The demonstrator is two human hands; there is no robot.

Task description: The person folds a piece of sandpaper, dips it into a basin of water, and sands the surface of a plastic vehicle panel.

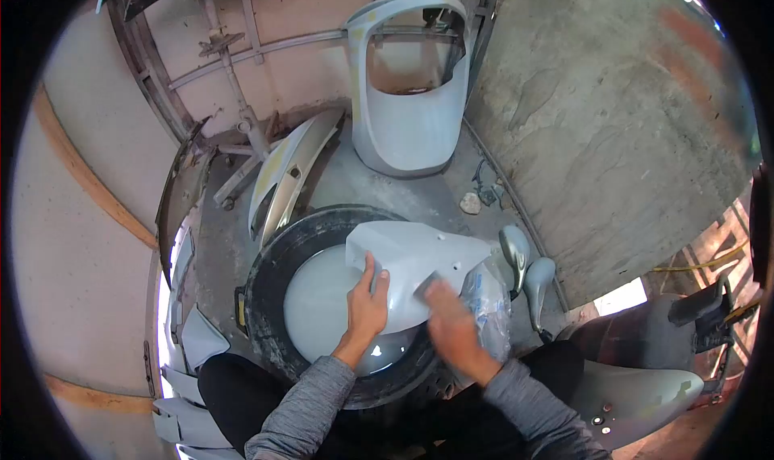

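A pale grey-white body panel [407,254] with small holes lies tilted over a round black tub [266,299] of cloudy whitish water [310,307]. My left hand [368,308] grips the panel at its near left side, thumb and finger showing on the surface. Over the panel's right part, my right hand [453,323] is blurred by motion. Its fingers press a small dark grey piece of sandpaper [426,287] against the panel. Just right of that hand, clear crumpled plastic [488,307] sits by the tub's rim.
A large pale fairing [411,129] stands against the back wall. A long curved panel [294,170] leans behind the tub. Two mirrors [514,250] lie to the right, near a dark cylinder [637,331]. More white panels [201,339] stand at the left. A concrete slab [605,121] slopes at the right.
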